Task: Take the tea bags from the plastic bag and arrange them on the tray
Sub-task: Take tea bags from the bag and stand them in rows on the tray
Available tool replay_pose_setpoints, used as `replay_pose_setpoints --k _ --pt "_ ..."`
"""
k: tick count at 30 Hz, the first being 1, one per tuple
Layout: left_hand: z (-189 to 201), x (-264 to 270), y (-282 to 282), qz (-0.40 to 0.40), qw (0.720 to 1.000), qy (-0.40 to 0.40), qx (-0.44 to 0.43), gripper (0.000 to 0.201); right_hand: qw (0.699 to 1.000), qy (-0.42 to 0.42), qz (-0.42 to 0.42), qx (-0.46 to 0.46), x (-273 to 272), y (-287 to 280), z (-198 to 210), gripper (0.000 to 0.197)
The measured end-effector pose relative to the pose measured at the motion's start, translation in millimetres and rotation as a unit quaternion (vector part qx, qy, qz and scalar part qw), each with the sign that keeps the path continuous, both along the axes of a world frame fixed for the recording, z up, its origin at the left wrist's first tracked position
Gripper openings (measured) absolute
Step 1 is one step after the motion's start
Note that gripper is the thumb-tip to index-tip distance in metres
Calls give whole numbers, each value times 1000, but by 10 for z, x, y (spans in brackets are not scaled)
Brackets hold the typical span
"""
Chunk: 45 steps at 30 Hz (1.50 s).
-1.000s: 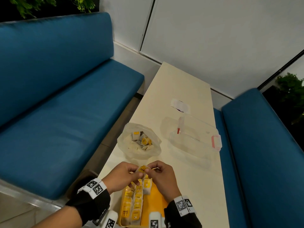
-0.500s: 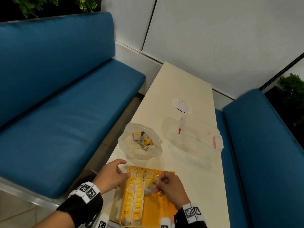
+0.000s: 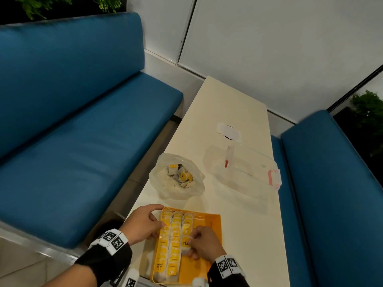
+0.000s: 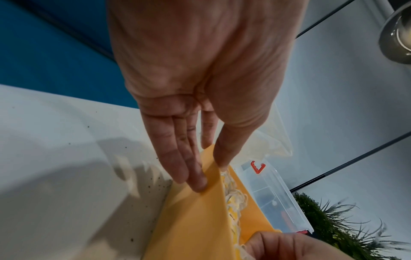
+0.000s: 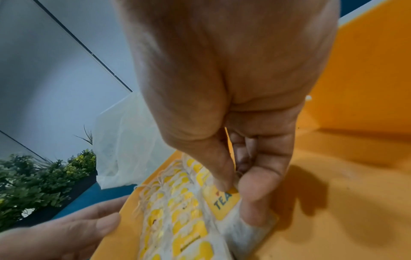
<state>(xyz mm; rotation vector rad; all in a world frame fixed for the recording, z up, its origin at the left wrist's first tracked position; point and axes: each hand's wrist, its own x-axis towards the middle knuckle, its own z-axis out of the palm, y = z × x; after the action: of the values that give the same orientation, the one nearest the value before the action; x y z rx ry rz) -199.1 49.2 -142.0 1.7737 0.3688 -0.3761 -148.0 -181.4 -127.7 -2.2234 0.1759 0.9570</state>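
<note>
We cannot read the tags on the tea bag rows [image 3: 173,243] beyond the right hand's [image 3: 204,244] fingertips; its knuckles hide part of the pinched tea bag [image 3: 186,243]. The tray's [image 3: 215,221] near edge is cropped.

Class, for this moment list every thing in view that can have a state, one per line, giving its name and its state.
plastic bag: open at the top, tea bags left inside.
tray: flat on the table, three rows of tea bags, right part bare.
tea bag: pinched, being set on the third row.
clear box: on the table, contents unclear.
left hand: fingers straight on the tray's rim.
right hand: pinching the tea bag.
</note>
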Motion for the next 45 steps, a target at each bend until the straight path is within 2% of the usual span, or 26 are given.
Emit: replay_pose_setpoints --k 14,18,20,22,24,27,28,29,32,35,38,40,43,45 --pt "-3 -6 1 -11 1000 -7 7 58 996 -57 -52 -36 -25 173 20 16" --pt "32 -8 16 -25 999 3 29 58 996 -61 -24 -63 -56 187 124 16" --pt "152 -7 53 -47 996 7 74 53 994 -72 -1 -81 -43 183 283 16" --pt "389 68 96 -43 991 -19 125 36 990 -116 -23 -79 38 197 513 15" --pt "664 216 123 -22 984 -77 160 23 979 -185 -54 -72 177 228 760 26" --pt "900 554 117 -11 975 -140 171 22 959 -274 -57 -47 438 367 973 52" --pt "935 661 119 -26 972 -140 186 25 958 -278 -52 -41 518 432 963 52" --pt "941 760 132 -40 970 -129 202 29 959 -279 -37 -35 591 499 952 44" --pt "1010 932 238 -56 965 -93 240 38 955 -294 -37 -22 731 655 1008 2" --pt "1111 1008 344 -38 961 -90 260 41 942 -330 -66 5 801 705 1173 9" --pt "1145 1064 329 -47 959 -80 269 41 939 -340 -46 18 810 726 1222 10" --pt "1132 1123 263 -82 960 -64 261 37 942 -334 -30 22 818 739 1180 12" --pt "1061 1256 137 -164 945 -38 279 22 948 -316 -18 20 798 737 1110 12" --pt "942 1367 70 -198 932 0 303 30 951 -310 -11 20 765 726 1050 12"
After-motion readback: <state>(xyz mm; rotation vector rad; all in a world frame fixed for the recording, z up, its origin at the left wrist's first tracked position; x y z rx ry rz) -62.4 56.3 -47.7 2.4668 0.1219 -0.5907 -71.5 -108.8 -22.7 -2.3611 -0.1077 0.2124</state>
